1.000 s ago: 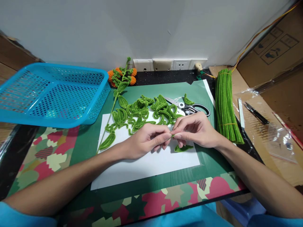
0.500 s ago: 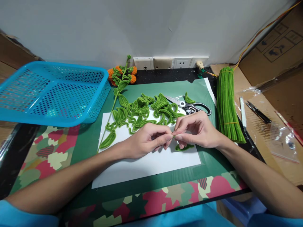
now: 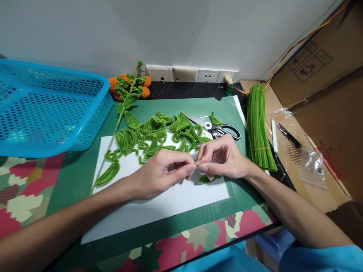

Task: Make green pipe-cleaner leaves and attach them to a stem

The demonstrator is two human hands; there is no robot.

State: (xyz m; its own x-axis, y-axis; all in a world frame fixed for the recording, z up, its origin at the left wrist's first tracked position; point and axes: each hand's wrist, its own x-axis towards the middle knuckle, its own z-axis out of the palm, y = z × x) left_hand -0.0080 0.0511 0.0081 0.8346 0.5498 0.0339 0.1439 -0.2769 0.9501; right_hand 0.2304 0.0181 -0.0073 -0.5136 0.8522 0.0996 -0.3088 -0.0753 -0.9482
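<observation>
The left hand (image 3: 163, 175) and the right hand (image 3: 225, 156) meet at their fingertips, and both are closed in a pinch on one small green piece (image 3: 196, 165). The fingers hide most of this piece, so its shape I cannot tell. The grip is above the white sheet (image 3: 159, 213), which lies on a green mat (image 3: 181, 223). Just below the grip, partly under the right hand, lies a single leaf (image 3: 205, 179). Beyond the grip there is a heap of fuzzy green leaves (image 3: 155, 130). Scissors (image 3: 218, 130) lie beyond the right hand, and a small leaf (image 3: 216, 119) is near their handles. To the right of the grip stands out a bundle (image 3: 258, 130) of green stems. Far to its left are a stalk (image 3: 130, 101) beside orange flowers (image 3: 145, 92), and a blue basket (image 3: 96, 126).
</observation>
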